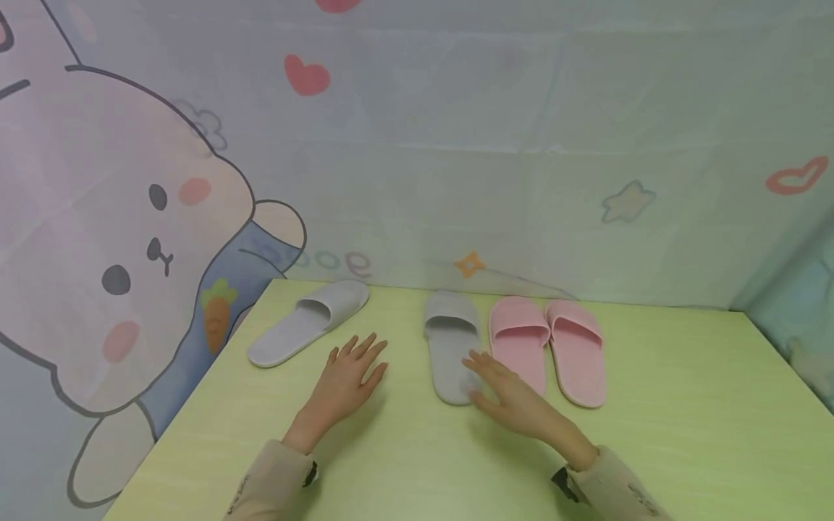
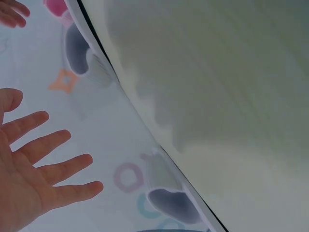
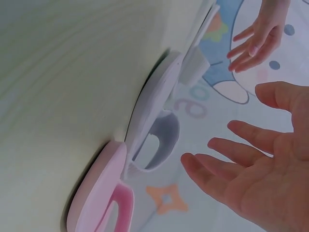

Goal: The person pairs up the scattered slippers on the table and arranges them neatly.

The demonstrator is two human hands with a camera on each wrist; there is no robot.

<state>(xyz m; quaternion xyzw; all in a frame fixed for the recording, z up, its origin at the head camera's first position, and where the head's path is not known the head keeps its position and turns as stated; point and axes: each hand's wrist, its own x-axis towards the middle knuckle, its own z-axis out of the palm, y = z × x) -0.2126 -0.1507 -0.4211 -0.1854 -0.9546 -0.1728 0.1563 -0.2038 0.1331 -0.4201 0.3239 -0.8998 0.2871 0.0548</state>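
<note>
My left hand [image 1: 348,380] hovers over the table with its fingers spread, holding nothing. Beyond it a grey slipper [image 1: 287,336] lies slanted at the table's left. My right hand [image 1: 511,398], fingers extended, is above the heel end of a second grey slipper [image 1: 449,362], whose toe points at the back. In the right wrist view a gap shows between this hand [image 3: 256,164] and the grey slipper [image 3: 154,92]. Just right of that slipper, two pink slippers lie side by side, the left one [image 1: 517,344] partly hidden by my right hand, the other [image 1: 580,362] in full sight.
The yellow-green table [image 1: 684,405] meets a backdrop cloth [image 1: 423,181] printed with hearts, stars and a large cartoon animal at the left. The slippers lie near the table's back edge. Bare tabletop shows between the two grey slippers and along the right side.
</note>
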